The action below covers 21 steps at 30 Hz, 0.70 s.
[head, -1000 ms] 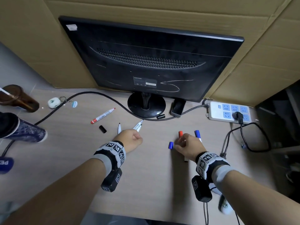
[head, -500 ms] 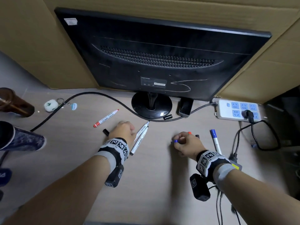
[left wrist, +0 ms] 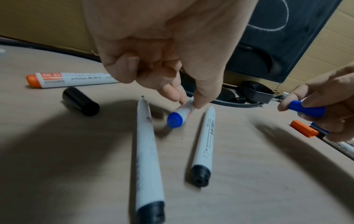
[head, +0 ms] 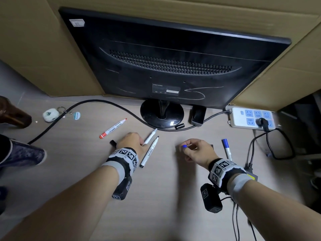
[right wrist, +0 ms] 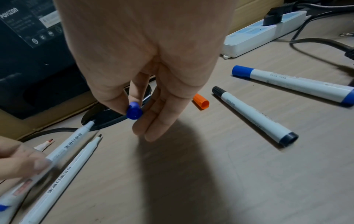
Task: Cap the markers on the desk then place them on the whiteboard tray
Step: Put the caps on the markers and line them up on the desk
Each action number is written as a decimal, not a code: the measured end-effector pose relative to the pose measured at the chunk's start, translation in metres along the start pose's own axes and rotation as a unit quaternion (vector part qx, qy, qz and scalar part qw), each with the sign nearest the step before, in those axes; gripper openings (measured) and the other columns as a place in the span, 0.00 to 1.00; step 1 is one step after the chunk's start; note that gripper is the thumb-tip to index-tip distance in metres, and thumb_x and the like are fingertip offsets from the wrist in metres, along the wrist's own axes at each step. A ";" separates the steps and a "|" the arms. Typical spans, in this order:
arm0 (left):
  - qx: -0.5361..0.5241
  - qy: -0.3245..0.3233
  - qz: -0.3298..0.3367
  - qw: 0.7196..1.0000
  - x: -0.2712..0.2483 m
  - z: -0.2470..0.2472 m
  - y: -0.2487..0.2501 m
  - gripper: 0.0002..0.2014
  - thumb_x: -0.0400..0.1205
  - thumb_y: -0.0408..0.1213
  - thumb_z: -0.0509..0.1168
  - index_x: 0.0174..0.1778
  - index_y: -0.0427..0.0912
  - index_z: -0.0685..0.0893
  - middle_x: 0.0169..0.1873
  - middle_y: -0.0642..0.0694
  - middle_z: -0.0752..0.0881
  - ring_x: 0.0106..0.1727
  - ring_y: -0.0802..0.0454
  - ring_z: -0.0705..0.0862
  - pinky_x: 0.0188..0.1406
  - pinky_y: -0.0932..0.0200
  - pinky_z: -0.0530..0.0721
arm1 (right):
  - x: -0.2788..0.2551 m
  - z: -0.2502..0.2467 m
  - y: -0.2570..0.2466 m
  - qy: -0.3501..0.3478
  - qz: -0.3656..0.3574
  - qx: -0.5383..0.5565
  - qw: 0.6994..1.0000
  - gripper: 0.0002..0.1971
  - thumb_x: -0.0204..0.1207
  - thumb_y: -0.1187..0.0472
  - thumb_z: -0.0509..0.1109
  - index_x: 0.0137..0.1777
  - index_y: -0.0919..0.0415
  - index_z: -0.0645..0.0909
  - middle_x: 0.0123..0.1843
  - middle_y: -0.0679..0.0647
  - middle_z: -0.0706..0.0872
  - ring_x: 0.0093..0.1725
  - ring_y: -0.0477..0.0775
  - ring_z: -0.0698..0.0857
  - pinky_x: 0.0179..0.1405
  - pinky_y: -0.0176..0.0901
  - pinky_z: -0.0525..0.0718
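My left hand (left wrist: 188, 103) pinches an uncapped white marker with a blue end (left wrist: 175, 119) low over the desk; its tip (head: 155, 129) points at the monitor base. My right hand (right wrist: 134, 109) holds a blue cap (right wrist: 134, 112) between thumb and fingertips, a little to the right of that marker (head: 184, 146). Two uncapped black-ended markers (left wrist: 147, 151) (left wrist: 204, 141) lie beside my left hand. An uncapped red marker (head: 112, 128) and a black cap (head: 112, 142) lie to the left. An orange cap (right wrist: 201, 103), a capped black marker (right wrist: 254, 115) and a capped blue marker (right wrist: 293, 84) lie under and right of my right hand.
A black monitor (head: 173, 66) stands on its round base (head: 161, 113) just behind the markers, with a cable (head: 86, 103) running left. A second black cap (head: 179, 126) lies by the base. A white power strip (head: 251, 119) sits at the right, bottles (head: 15, 115) at the left.
My right hand has picked the blue cap up off the desk and raised it. My left hand has moved onto the uncapped markers and now pinches the blue-ended one.
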State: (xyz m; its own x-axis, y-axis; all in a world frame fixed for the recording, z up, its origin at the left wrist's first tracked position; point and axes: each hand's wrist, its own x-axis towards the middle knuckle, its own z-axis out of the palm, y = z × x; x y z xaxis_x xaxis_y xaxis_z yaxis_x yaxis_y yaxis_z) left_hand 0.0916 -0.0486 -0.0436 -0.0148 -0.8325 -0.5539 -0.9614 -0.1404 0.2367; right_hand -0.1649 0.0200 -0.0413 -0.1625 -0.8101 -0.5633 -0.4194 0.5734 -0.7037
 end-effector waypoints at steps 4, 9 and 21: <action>-0.080 0.007 -0.005 0.997 -0.016 -0.015 -0.005 0.08 0.77 0.50 0.70 0.40 0.51 0.85 0.32 0.55 0.90 0.35 0.46 0.88 0.49 0.53 0.91 | -0.002 -0.003 -0.003 0.000 -0.031 -0.025 0.999 0.05 0.75 0.64 0.75 0.44 0.53 0.91 0.35 0.53 0.91 0.30 0.54 0.90 0.41 0.48 0.94; -0.180 -0.006 0.048 0.982 -0.039 -0.027 -0.012 0.09 0.80 0.49 0.72 0.54 0.53 0.86 0.43 0.57 0.89 0.40 0.52 0.90 0.42 0.61 0.86 | -0.002 -0.010 -0.008 -0.011 -0.061 -0.024 0.998 0.06 0.71 0.56 0.77 0.46 0.44 0.91 0.35 0.49 0.91 0.30 0.49 0.86 0.44 0.50 0.91; -0.182 -0.024 0.175 0.967 -0.075 -0.024 -0.001 0.16 0.82 0.35 0.70 0.45 0.68 0.84 0.47 0.52 0.83 0.49 0.47 0.88 0.53 0.46 0.90 | -0.023 -0.034 -0.030 -0.078 -0.136 0.087 0.984 0.11 0.78 0.72 0.77 0.54 0.56 0.92 0.40 0.60 0.86 0.41 0.56 0.83 0.54 0.47 0.88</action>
State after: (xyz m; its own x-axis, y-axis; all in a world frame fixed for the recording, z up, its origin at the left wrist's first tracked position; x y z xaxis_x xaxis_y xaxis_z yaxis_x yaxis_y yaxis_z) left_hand 0.0998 0.0012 0.0171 -0.3436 -0.8385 -0.4230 -0.7352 -0.0402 0.6767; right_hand -0.1792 0.0169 0.0073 0.0800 -0.9156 -0.3940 -0.2667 0.3612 -0.8935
